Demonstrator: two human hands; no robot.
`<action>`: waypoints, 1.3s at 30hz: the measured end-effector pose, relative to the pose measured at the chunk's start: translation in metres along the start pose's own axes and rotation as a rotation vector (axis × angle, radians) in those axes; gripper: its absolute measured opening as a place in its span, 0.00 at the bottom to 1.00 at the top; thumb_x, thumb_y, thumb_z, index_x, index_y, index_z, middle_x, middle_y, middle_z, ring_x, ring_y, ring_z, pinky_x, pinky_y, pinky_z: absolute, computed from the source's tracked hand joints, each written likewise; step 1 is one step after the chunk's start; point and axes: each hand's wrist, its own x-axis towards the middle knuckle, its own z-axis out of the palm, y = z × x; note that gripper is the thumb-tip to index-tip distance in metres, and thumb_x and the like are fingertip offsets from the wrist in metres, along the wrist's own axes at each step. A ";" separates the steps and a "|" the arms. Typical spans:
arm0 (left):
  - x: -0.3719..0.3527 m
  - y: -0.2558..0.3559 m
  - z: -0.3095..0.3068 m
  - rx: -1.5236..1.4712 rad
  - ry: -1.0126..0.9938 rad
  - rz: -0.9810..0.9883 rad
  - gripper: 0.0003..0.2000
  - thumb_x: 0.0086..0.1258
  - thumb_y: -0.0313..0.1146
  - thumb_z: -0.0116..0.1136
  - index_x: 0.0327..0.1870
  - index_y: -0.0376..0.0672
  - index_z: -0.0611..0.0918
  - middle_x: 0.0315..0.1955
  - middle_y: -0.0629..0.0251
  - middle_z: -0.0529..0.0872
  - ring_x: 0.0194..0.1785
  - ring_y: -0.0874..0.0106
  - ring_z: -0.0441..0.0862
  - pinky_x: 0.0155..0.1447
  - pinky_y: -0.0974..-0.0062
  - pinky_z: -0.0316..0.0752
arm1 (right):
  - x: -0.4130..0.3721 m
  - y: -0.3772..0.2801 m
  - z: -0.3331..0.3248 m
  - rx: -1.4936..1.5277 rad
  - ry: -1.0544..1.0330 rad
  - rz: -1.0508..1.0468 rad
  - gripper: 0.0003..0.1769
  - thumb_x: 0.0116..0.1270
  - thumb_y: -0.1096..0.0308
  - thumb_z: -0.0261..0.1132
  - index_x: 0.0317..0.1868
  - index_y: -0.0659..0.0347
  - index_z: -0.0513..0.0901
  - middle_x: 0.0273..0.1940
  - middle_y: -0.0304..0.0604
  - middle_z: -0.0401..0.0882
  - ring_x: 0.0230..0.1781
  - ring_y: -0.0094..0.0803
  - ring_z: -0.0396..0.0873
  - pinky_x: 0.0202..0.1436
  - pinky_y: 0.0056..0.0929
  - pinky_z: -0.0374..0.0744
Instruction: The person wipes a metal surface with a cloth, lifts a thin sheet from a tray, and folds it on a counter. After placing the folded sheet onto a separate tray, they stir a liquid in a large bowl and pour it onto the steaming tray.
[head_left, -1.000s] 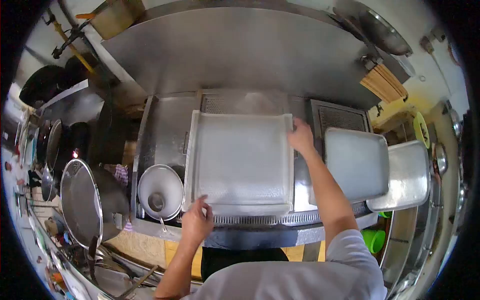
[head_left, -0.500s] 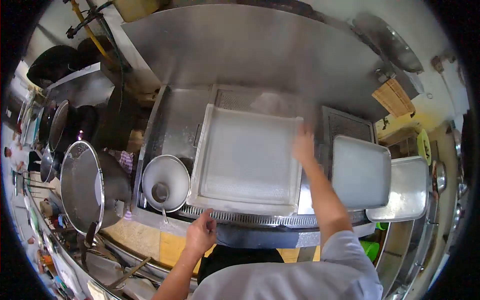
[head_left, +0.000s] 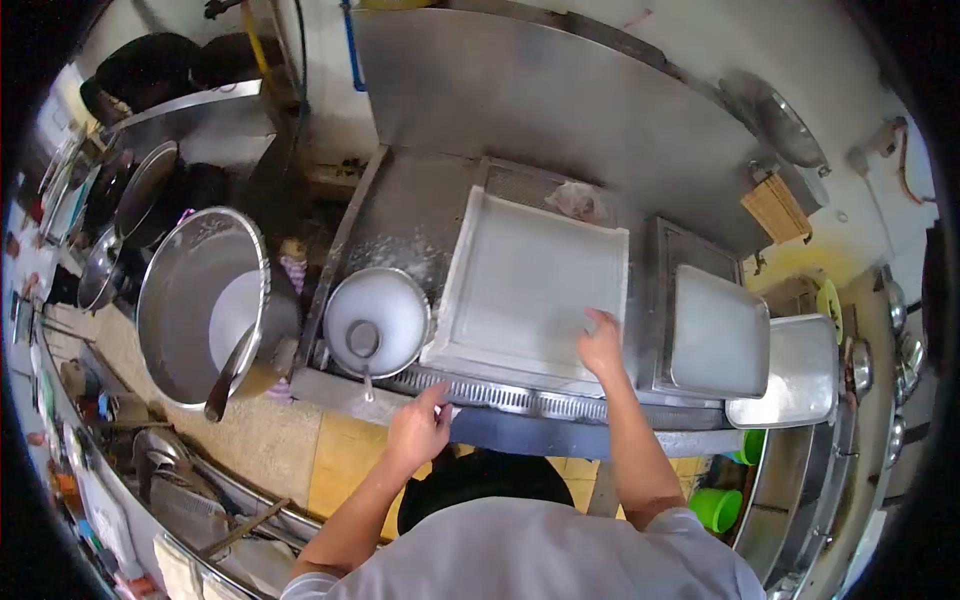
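A square frame covered with white cloth (head_left: 530, 280) lies on the steel worktop, seen in the head view. My right hand (head_left: 600, 345) is over its right front part, with fingers partly spread and nothing visible in them. Near the worktop's front edge, left of the frame's front corner, is my left hand (head_left: 420, 425); its thumb and forefinger are raised apart and it holds nothing visible. A metal bowl of white liquid (head_left: 400, 300) with a small ladle (head_left: 363, 340) in it stands left of the frame.
On the left is a big steel pot (head_left: 180, 300) with a spoon handle (head_left: 232, 370) across its rim. Two metal trays, a whitish one (head_left: 718, 335) and a shiny one (head_left: 800, 370), sit at the right. A crumpled cloth (head_left: 578, 200) lies behind the frame.
My right hand has moved from the frame's right edge towards its front, and its blur is gone. My left hand's fingers have parted. The view has shifted, showing more of the pot.
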 end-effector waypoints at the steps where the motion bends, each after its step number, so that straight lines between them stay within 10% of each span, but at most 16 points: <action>1: -0.005 -0.005 -0.004 0.011 0.017 -0.014 0.18 0.68 0.28 0.64 0.59 0.43 0.80 0.37 0.51 0.90 0.39 0.48 0.88 0.43 0.51 0.82 | 0.010 -0.018 0.017 0.117 -0.058 -0.010 0.20 0.62 0.68 0.67 0.55 0.64 0.86 0.57 0.60 0.84 0.62 0.53 0.80 0.68 0.45 0.77; 5: -0.019 -0.008 -0.022 0.028 0.075 -0.069 0.20 0.67 0.27 0.64 0.60 0.45 0.80 0.37 0.54 0.91 0.38 0.49 0.88 0.41 0.52 0.81 | 0.028 -0.104 0.073 0.318 -0.507 0.088 0.13 0.66 0.66 0.60 0.39 0.64 0.89 0.29 0.48 0.88 0.25 0.38 0.85 0.30 0.38 0.83; 11: -0.056 0.011 -0.019 -0.037 0.161 -0.234 0.21 0.67 0.28 0.64 0.62 0.45 0.79 0.38 0.55 0.91 0.38 0.51 0.88 0.42 0.54 0.82 | 0.032 -0.139 0.123 0.270 -0.874 0.138 0.12 0.72 0.62 0.61 0.34 0.58 0.85 0.21 0.38 0.79 0.13 0.22 0.68 0.13 0.29 0.63; 17: -0.081 0.025 0.025 -0.062 0.153 -0.295 0.20 0.69 0.30 0.64 0.63 0.46 0.80 0.39 0.55 0.91 0.40 0.51 0.89 0.43 0.54 0.82 | 0.029 -0.049 0.060 -0.157 -0.725 -0.277 0.14 0.69 0.61 0.62 0.31 0.62 0.86 0.27 0.48 0.85 0.19 0.39 0.79 0.24 0.41 0.76; 22: -0.082 0.045 0.043 -0.005 0.115 -0.301 0.20 0.71 0.33 0.63 0.64 0.47 0.80 0.41 0.54 0.91 0.41 0.49 0.89 0.45 0.53 0.83 | -0.018 0.006 -0.057 -0.440 -0.534 -0.094 0.16 0.64 0.59 0.63 0.45 0.58 0.91 0.49 0.63 0.87 0.54 0.56 0.85 0.60 0.47 0.82; 28: -0.085 0.062 0.048 -0.014 0.144 -0.305 0.19 0.71 0.33 0.62 0.63 0.47 0.81 0.40 0.52 0.91 0.41 0.49 0.88 0.46 0.53 0.83 | -0.046 0.024 -0.058 -0.186 -0.352 -0.127 0.14 0.63 0.65 0.65 0.46 0.62 0.90 0.45 0.59 0.88 0.48 0.52 0.87 0.54 0.46 0.84; 37: -0.085 0.074 -0.015 0.021 0.248 -0.117 0.16 0.71 0.29 0.60 0.59 0.45 0.83 0.48 0.51 0.85 0.47 0.46 0.85 0.51 0.52 0.82 | -0.122 -0.162 -0.023 0.213 -0.525 -0.695 0.15 0.63 0.58 0.72 0.35 0.63 0.90 0.33 0.54 0.86 0.38 0.56 0.84 0.45 0.46 0.82; 39: -0.092 0.062 -0.039 0.043 0.269 -0.115 0.16 0.71 0.28 0.60 0.59 0.46 0.83 0.48 0.51 0.85 0.48 0.47 0.85 0.52 0.54 0.82 | -0.127 -0.187 -0.002 0.296 -0.567 -0.794 0.12 0.62 0.64 0.73 0.41 0.63 0.88 0.45 0.53 0.85 0.45 0.51 0.84 0.48 0.42 0.83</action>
